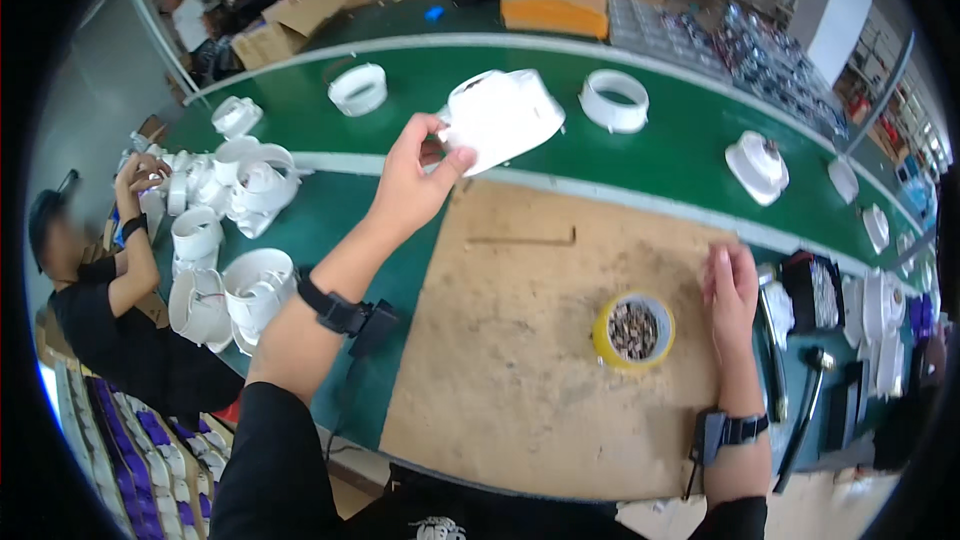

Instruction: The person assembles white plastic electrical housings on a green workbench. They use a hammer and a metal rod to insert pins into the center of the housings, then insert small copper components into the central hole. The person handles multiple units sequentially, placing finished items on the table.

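My left hand (418,170) is raised over the far edge of the work board, closed on the rim of a white plastic housing (505,118). The housing is tilted above the green conveyor belt. My right hand (730,285) hovers by the board's right edge, its fingers loosely bent and nothing visible in them. To its left, a yellow tape roll (604,336) stands on the board, filled with small metal parts (634,330). An L-shaped metal key (522,240) lies toward the far side of the brown board (500,380).
White rings and housings, including a ring (614,101), sit along the green belt (420,80). More white housings (258,285) crowd the left, near a co-worker (110,290). A hammer (806,410) and other tools lie at right. An orange-filled box (555,10) stands behind.
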`<action>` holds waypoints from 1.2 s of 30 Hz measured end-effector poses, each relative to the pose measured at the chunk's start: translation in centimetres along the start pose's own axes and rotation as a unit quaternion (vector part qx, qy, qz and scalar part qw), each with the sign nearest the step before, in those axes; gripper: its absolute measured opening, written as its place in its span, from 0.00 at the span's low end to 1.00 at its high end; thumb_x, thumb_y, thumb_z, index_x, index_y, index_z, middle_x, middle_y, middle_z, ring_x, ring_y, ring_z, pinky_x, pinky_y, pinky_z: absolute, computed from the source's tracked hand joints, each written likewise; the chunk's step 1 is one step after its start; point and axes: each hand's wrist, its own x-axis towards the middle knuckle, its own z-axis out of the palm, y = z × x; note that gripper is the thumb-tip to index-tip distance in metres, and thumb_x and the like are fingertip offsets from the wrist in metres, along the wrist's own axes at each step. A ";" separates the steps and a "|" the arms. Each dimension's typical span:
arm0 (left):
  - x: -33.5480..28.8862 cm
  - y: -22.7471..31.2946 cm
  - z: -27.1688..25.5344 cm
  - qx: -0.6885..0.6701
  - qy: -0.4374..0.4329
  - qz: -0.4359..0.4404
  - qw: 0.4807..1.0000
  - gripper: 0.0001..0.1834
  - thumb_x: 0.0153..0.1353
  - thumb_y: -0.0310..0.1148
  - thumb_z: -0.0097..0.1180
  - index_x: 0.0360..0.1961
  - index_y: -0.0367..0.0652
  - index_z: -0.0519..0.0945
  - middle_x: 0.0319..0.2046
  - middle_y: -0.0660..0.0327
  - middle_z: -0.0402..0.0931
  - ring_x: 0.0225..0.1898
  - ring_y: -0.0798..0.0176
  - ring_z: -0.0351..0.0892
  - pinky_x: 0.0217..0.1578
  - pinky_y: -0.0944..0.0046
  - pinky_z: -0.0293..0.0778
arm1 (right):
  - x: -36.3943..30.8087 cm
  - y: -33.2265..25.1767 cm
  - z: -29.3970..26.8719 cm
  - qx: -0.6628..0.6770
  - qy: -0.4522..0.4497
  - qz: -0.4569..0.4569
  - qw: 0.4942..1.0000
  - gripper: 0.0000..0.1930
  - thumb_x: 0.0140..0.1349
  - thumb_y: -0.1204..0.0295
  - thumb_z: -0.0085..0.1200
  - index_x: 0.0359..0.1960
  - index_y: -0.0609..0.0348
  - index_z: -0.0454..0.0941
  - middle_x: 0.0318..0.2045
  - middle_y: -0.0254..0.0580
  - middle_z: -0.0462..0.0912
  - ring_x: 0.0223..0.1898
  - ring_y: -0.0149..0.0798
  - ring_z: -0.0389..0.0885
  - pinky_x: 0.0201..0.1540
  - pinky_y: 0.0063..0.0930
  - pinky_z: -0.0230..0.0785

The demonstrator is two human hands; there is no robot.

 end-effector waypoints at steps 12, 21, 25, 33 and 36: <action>-7.3 9.8 7.0 -0.225 -0.452 -0.386 0.772 0.26 0.74 0.49 0.31 0.52 0.38 0.73 0.31 0.53 0.83 0.24 0.63 0.83 0.24 0.66 0.77 | -3.7 -8.4 0.3 -0.128 -0.161 0.072 0.976 0.20 0.76 0.59 0.43 0.31 0.61 0.76 0.23 0.24 0.73 0.27 0.18 0.68 0.30 0.17 0.61; -4.8 3.5 9.0 0.173 -0.187 0.030 0.966 0.05 0.62 0.28 0.58 0.38 0.40 0.79 0.36 0.53 0.79 0.41 0.53 0.79 0.41 0.54 0.73 | -2.9 -7.7 -1.2 -0.152 -0.178 0.186 0.954 0.26 0.75 0.52 0.42 0.27 0.60 0.77 0.19 0.29 0.74 0.20 0.23 0.70 0.24 0.22 0.62; -4.4 2.1 10.5 0.265 -0.240 0.033 0.933 0.05 0.58 0.29 0.62 0.35 0.43 0.80 0.43 0.52 0.78 0.47 0.47 0.76 0.48 0.52 0.71 | -1.6 -6.4 -3.7 -0.215 -0.078 0.162 0.960 0.27 0.75 0.51 0.42 0.26 0.62 0.76 0.18 0.32 0.74 0.20 0.24 0.70 0.25 0.21 0.62; -1.9 9.8 9.3 -0.155 -0.104 -0.021 0.982 0.09 0.68 0.25 0.54 0.47 0.34 0.79 0.36 0.59 0.82 0.37 0.69 0.81 0.41 0.68 0.75 | -1.7 -3.3 -11.4 -0.515 0.065 0.099 0.849 0.16 0.61 0.61 0.60 0.33 0.66 0.79 0.28 0.54 0.82 0.32 0.53 0.81 0.38 0.41 0.72; -2.8 13.7 8.4 -0.320 -0.132 0.035 0.938 0.12 0.69 0.25 0.53 0.52 0.32 0.77 0.39 0.58 0.83 0.39 0.68 0.82 0.42 0.69 0.77 | -2.0 -2.9 -11.6 -0.553 0.023 0.092 0.828 0.16 0.57 0.64 0.65 0.36 0.66 0.78 0.30 0.48 0.81 0.33 0.43 0.81 0.39 0.36 0.72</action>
